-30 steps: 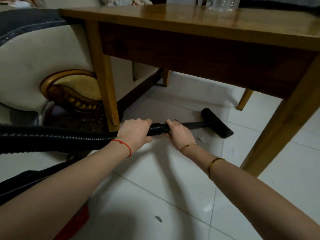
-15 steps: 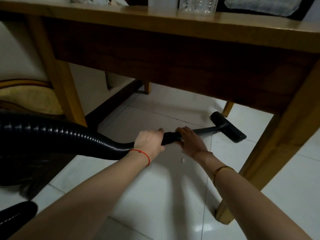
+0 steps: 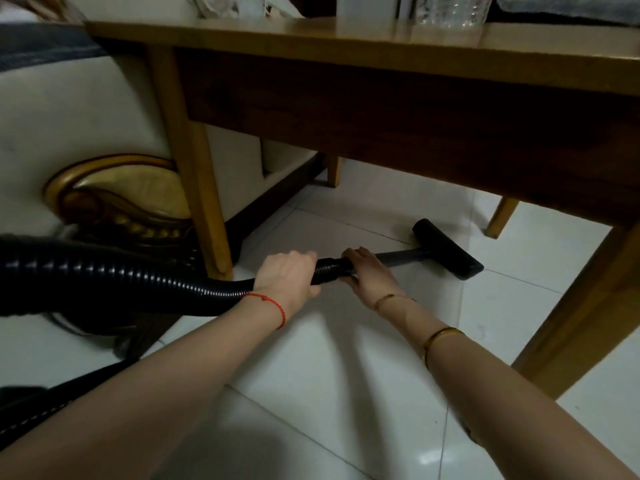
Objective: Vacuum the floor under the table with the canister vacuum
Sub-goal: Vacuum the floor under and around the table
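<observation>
A black ribbed vacuum hose [image 3: 114, 277] comes in from the left and joins a short dark wand [image 3: 398, 256]. The wand ends in a black floor nozzle [image 3: 446, 249] lying flat on the white tiled floor [image 3: 346, 358] under the wooden table [image 3: 381, 39]. My left hand [image 3: 285, 275] grips the hose end, a red string on its wrist. Just ahead of it, my right hand [image 3: 369, 271] grips the hose cuff where the wand begins. The canister itself is out of sight.
A table leg [image 3: 197, 188] stands just left of my hands and another leg [image 3: 571, 313] at the right. Two far legs show behind the nozzle. A cream sofa with a carved gold base [image 3: 114, 199] sits on the left. A plastic bottle [image 3: 450, 8] stands on the table.
The view has swung left, bringing the sofa's carved base back into sight. Both hands keep their hold, and the nozzle has slid back a little toward me under the table.
</observation>
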A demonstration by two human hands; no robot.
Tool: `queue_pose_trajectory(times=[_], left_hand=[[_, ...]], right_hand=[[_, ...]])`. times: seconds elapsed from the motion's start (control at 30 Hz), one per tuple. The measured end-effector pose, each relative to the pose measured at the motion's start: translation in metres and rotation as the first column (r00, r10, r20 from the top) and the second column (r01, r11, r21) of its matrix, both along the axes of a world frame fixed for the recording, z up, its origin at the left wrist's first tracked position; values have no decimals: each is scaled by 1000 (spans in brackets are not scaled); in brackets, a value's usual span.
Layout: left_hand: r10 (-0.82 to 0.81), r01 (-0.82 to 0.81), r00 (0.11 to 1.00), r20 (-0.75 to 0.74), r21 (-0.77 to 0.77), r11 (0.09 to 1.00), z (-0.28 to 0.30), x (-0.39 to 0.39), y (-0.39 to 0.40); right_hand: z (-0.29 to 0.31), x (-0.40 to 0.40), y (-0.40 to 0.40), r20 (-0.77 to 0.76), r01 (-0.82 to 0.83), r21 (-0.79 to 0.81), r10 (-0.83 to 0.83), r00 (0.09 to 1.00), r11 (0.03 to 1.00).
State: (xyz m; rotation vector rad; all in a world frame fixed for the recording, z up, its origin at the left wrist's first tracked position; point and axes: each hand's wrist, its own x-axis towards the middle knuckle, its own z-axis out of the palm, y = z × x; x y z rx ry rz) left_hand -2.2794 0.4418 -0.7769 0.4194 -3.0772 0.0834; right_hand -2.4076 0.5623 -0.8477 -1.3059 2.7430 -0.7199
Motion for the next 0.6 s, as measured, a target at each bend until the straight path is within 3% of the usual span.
queue_pose_trajectory(times=[0.43, 0.6], left_hand=[[164, -165, 986, -24, -35, 986, 28, 131, -45], [210, -211, 978, -20, -62, 976, 38, 163, -60]], right_hand=[[21, 113, -71, 12, -210, -99, 213, 977, 973], [29, 139, -91, -52, -270, -92, 266, 963, 959]])
